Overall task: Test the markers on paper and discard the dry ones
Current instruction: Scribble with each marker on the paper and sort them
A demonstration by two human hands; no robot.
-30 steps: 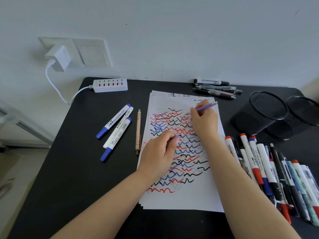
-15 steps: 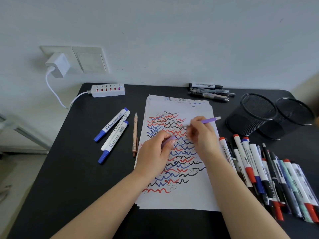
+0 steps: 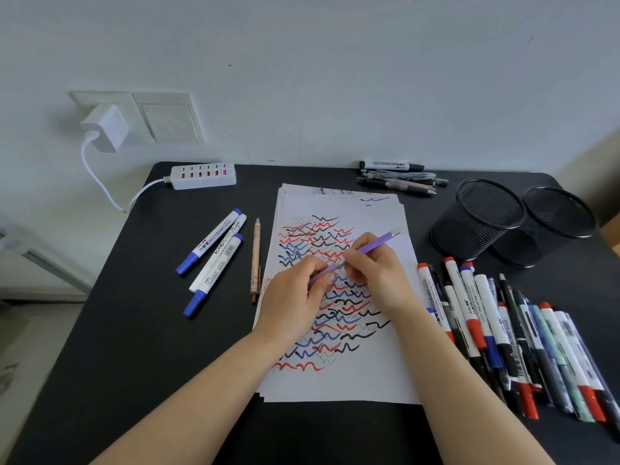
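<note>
Head view: black table (image 3: 141, 330) against a pale wall (image 3: 335, 78). Over the scribbled paper (image 3: 339, 380), the right hand (image 3: 375, 273) grips a purple pen (image 3: 374, 245); the left hand (image 3: 295, 303) pinches its cap (image 3: 323, 273). Marker row (image 3: 503, 330) and mesh cups (image 3: 483, 219) lie right.

Pale wall (image 3: 335, 62), black table (image 3: 134, 330), wall socket plate (image 3: 164, 117).

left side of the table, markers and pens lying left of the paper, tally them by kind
Blue-capped whiteboard markers: 2
White acrylic marker: 1
Tan pen: 1
Total: 4
</note>
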